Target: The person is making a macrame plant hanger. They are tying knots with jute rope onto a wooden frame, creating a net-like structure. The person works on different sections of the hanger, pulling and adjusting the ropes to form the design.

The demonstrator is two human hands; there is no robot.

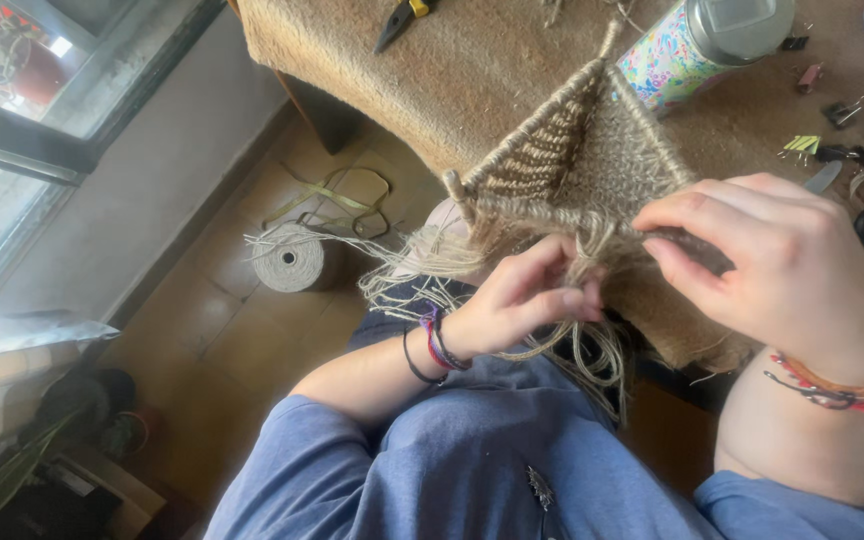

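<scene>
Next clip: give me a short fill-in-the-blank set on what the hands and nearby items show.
1. Both hands work on a woven jute piece shaped like a ____.
2. The left hand pinches loose ____ hanging from the piece's edge.
3. On the floor lies a spool of twine, its colour pale ____.
4. The right hand rests on the piece's ____ edge.

Missing words: triangle; strands; beige; lower
</scene>
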